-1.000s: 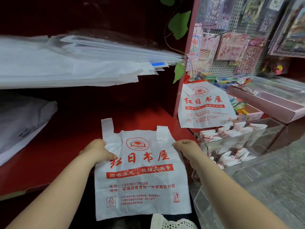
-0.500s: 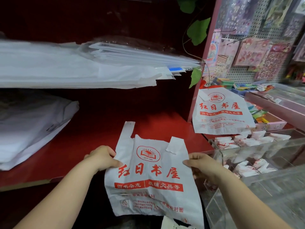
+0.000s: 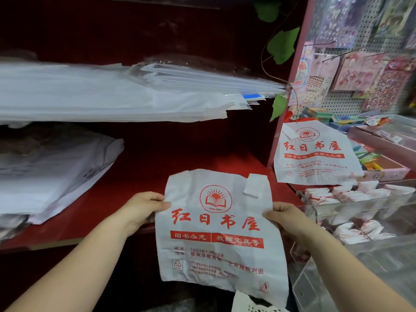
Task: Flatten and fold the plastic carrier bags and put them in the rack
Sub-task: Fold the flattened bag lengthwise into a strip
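Between the two hands, the carrier bag (image 3: 216,235) hangs flat, print facing up, its top over the front edge of the red shelf (image 3: 90,206). The left hand (image 3: 144,208) pinches its left margin and the right hand (image 3: 283,218) pinches the right. Half a second ago the long left handle stood up beyond the left hand; now it is out of sight (folded behind, I judge), while the right handle flap (image 3: 255,184) lies turned down as before. With the top squared, lengthwise folding looks next. Just right of the right hand stands the clear rack (image 3: 360,210) holding folded bags (image 3: 351,194). Ahead of both hands the shelf gives room; a paper stack (image 3: 56,172) lies well left.
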Available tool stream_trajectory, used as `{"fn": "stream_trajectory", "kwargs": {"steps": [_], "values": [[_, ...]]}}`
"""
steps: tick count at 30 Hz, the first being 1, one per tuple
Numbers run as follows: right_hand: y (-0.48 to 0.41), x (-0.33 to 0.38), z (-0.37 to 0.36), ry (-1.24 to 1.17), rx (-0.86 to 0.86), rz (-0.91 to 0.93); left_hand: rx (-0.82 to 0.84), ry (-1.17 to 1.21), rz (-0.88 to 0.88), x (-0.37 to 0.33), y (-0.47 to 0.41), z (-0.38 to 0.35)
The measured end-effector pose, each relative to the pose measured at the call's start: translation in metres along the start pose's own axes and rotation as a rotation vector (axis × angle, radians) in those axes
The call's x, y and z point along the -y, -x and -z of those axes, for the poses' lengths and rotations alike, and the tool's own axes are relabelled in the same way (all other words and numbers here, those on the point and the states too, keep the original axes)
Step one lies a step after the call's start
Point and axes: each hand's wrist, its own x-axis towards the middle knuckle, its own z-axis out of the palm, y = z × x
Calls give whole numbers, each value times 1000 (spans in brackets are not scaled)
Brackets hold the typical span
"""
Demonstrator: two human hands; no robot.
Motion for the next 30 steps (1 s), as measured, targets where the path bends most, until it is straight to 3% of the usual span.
{"fn": "stream_trajectory", "kwargs": {"steps": [5, 12, 16, 21, 26, 30], "values": [[1, 10, 0, -226, 8, 60, 95, 144, 75, -2, 0, 0], [6, 19, 11, -486, 149, 184, 173, 337, -181, -15, 6, 11], [6, 22, 15, -402, 162, 215, 212, 303, -207, -15, 10, 13], [0, 26, 14, -282, 14, 212, 138, 284, -170, -17, 4, 14], [-1, 27, 9, -166, -31, 233, 7, 65, -214, -15, -4, 2], [-3, 27, 6, -168, -84, 231, -76, 152, -223, -19, -6, 0]]}}
